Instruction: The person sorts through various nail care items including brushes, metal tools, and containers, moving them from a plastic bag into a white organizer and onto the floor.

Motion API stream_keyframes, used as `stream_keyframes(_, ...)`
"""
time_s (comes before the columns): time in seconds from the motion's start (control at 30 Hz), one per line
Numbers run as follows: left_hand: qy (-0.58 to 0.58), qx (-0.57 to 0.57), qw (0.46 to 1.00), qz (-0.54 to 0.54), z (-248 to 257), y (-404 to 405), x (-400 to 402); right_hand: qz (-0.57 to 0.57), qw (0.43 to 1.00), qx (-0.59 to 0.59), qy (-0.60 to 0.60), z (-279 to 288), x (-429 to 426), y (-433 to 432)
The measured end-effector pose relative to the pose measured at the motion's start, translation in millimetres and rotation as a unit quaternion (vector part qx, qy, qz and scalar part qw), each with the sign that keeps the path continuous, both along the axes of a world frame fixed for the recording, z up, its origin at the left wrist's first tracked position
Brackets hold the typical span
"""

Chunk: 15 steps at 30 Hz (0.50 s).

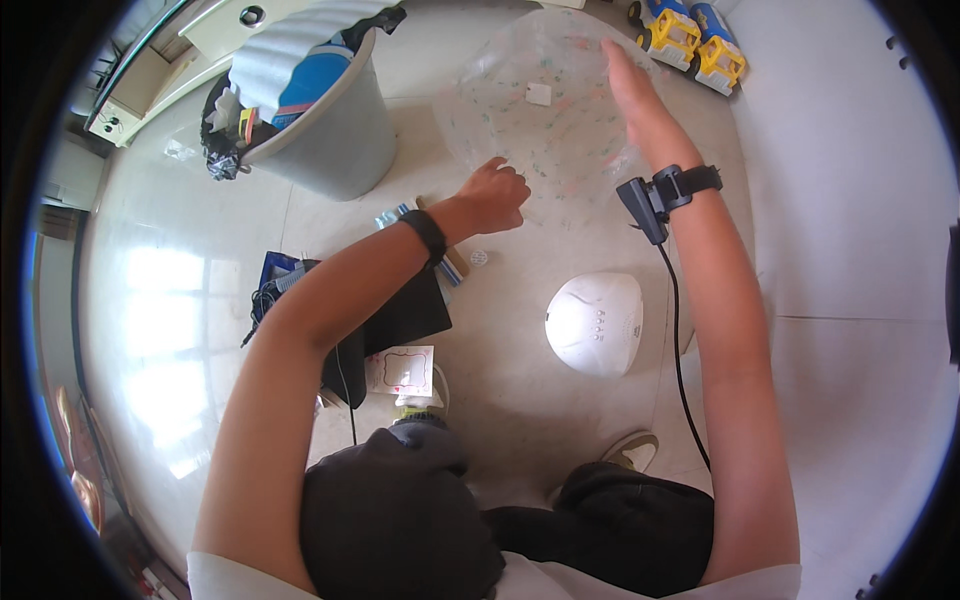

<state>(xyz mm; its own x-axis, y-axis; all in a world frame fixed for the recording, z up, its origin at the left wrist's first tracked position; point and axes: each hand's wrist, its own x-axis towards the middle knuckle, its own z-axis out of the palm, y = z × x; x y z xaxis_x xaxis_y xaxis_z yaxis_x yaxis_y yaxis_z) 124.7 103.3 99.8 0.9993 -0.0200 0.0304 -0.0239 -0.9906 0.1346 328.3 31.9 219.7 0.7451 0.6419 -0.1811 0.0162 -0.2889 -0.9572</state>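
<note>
A clear plastic bag or sheet (510, 127) printed with small red and green marks spreads over the floor at the top centre. At its lower left edge my left hand (495, 196) is closed, pinching the plastic. My right hand (634, 86) lies against its right side with fingers extended; whether it grips any plastic cannot be told. A small white tag or paper (538, 94) shows on the plastic. Nearer to me, a white dome-shaped nail lamp (596, 324) stands on the floor. A black strap circles my left wrist, and a strapped device (652, 199) with a cable is on my right wrist.
A grey bin (337, 142) full of rubbish stands upper left. Yellow and blue toy-like items (694, 45) lie upper right beside a white panel (847, 225). Under my left forearm are a black flat object (409, 311), cables (262, 300) and a printed card (401, 371).
</note>
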Motion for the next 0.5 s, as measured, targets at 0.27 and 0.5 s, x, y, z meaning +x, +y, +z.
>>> stream_keyframes(0.27,0.204,-0.121,0.971,-0.017,80.5,-16.4,-29.0,0.045,0.994,0.09,-0.042,56.5,-9.1,-8.6)
stream_keyframes(0.5,0.198,-0.218,0.955,0.038,41.4,-10.5,9.6,0.087,0.985,0.124,-0.082,69.6,-58.0,-19.2)
